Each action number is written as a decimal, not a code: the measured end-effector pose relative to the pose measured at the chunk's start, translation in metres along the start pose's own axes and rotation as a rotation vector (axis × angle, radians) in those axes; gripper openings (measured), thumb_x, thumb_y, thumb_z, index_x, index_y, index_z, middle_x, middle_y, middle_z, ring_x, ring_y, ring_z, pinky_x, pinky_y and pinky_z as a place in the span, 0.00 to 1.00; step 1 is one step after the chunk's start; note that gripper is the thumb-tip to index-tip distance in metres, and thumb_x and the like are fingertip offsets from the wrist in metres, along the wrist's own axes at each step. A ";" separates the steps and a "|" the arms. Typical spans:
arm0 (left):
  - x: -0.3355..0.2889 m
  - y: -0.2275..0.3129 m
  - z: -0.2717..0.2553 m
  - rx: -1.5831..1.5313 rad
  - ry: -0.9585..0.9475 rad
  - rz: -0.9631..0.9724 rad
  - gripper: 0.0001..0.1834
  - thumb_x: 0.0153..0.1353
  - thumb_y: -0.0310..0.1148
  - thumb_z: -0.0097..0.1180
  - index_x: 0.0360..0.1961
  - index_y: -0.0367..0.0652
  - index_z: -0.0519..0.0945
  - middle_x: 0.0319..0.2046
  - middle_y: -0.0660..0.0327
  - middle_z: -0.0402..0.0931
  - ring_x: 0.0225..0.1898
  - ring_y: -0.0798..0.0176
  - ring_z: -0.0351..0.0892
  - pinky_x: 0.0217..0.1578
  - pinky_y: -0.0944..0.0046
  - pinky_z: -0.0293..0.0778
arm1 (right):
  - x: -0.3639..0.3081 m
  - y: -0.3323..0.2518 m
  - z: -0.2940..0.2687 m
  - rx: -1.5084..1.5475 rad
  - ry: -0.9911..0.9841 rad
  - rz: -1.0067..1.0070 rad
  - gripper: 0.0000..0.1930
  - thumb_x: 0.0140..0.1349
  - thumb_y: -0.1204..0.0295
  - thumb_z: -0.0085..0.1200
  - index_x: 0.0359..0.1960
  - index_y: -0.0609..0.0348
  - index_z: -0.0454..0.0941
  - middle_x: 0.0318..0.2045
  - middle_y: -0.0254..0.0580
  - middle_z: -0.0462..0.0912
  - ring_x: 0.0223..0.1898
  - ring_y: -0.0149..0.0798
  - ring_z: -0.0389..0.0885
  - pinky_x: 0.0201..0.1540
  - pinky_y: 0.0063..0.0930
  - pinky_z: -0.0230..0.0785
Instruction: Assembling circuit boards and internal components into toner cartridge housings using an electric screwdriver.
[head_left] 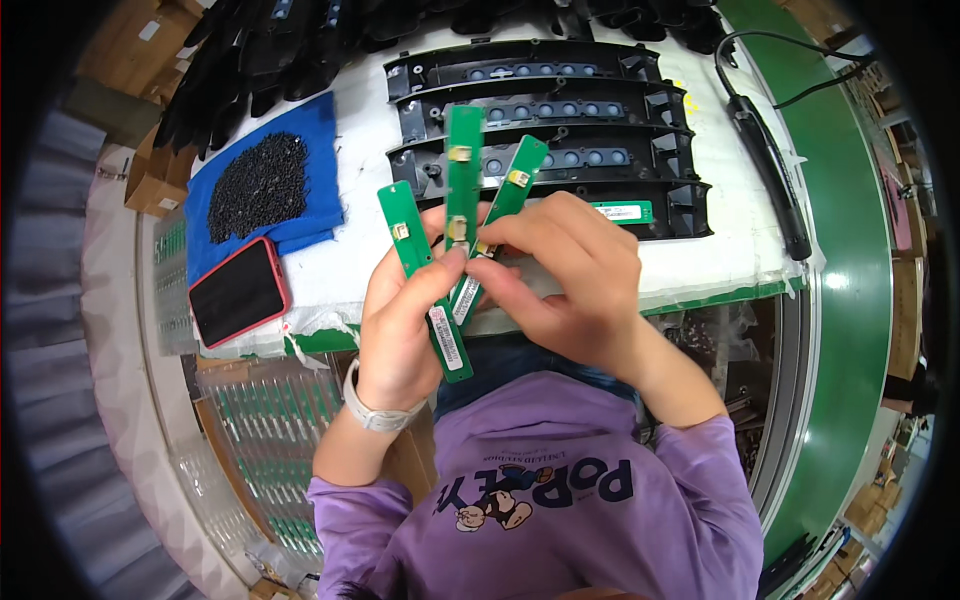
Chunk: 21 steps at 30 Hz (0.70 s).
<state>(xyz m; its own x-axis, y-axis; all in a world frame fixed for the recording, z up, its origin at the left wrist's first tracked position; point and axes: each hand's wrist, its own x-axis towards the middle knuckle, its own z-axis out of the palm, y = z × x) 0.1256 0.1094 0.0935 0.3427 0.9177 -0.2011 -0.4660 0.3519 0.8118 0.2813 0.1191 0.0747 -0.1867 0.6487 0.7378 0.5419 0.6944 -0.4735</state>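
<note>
Three narrow green circuit boards fan out over the near edge of the table. My left hand grips them between thumb and fingers; it wears a white wristband. The left circuit board slants down across the palm, a white label at its lower end. Upright in the middle stands another circuit board, slightly blurred. The third circuit board leans right, and the thumb and fingertips of my right hand pinch it near a small pale connector. Just beyond, black curved plastic housings lie in a stack of rows.
Left on the white-covered table, small black screws are heaped on a blue cloth, beside a red-cased phone. A black corded electric screwdriver lies right. More black parts fill the far side. Clear trays of green boards stand lower left.
</note>
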 end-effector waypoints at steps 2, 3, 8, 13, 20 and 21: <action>0.001 -0.005 0.002 -0.092 0.004 0.056 0.18 0.63 0.27 0.43 0.53 0.32 0.65 0.49 0.51 0.71 0.48 0.60 0.74 0.50 0.60 0.71 | -0.004 -0.003 0.006 0.085 0.061 0.145 0.13 0.42 0.75 0.64 0.32 0.56 0.78 0.24 0.34 0.76 0.19 0.32 0.75 0.20 0.22 0.67; 0.003 -0.006 0.006 -0.099 0.023 0.090 0.16 0.63 0.27 0.42 0.50 0.33 0.66 0.49 0.49 0.70 0.48 0.58 0.74 0.51 0.61 0.69 | -0.007 -0.005 0.014 0.156 0.119 0.220 0.11 0.44 0.76 0.63 0.32 0.57 0.78 0.23 0.34 0.76 0.18 0.29 0.75 0.19 0.20 0.65; 0.000 -0.017 0.009 0.001 0.008 0.284 0.16 0.63 0.27 0.42 0.51 0.34 0.64 0.53 0.46 0.67 0.53 0.58 0.70 0.54 0.59 0.65 | -0.012 -0.012 0.019 0.291 0.206 0.366 0.11 0.45 0.78 0.64 0.31 0.61 0.77 0.24 0.35 0.76 0.20 0.24 0.74 0.21 0.15 0.64; 0.006 -0.021 0.013 0.094 -0.047 0.380 0.16 0.63 0.27 0.42 0.51 0.34 0.62 0.56 0.42 0.64 0.56 0.55 0.67 0.57 0.54 0.63 | -0.008 -0.013 0.024 0.427 0.390 0.411 0.08 0.46 0.80 0.62 0.29 0.64 0.78 0.27 0.35 0.76 0.23 0.22 0.72 0.22 0.13 0.62; 0.009 -0.008 0.013 0.018 0.019 0.401 0.12 0.66 0.30 0.40 0.49 0.37 0.64 0.58 0.41 0.61 0.60 0.47 0.64 0.56 0.55 0.65 | 0.003 -0.005 -0.012 0.748 0.329 0.665 0.05 0.49 0.81 0.61 0.29 0.65 0.80 0.28 0.33 0.76 0.22 0.19 0.65 0.23 0.11 0.57; 0.010 -0.007 0.008 0.014 0.030 0.404 0.13 0.67 0.30 0.40 0.50 0.36 0.64 0.55 0.40 0.64 0.55 0.48 0.69 0.49 0.58 0.71 | 0.007 0.006 -0.022 0.600 0.314 0.567 0.05 0.49 0.81 0.61 0.28 0.65 0.80 0.28 0.33 0.77 0.21 0.18 0.65 0.22 0.11 0.56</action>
<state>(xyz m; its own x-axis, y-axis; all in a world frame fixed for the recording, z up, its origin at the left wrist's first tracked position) 0.1387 0.1145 0.0906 0.1105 0.9866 0.1199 -0.5474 -0.0403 0.8359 0.3013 0.1207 0.0882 0.2609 0.8910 0.3715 -0.0537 0.3976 -0.9160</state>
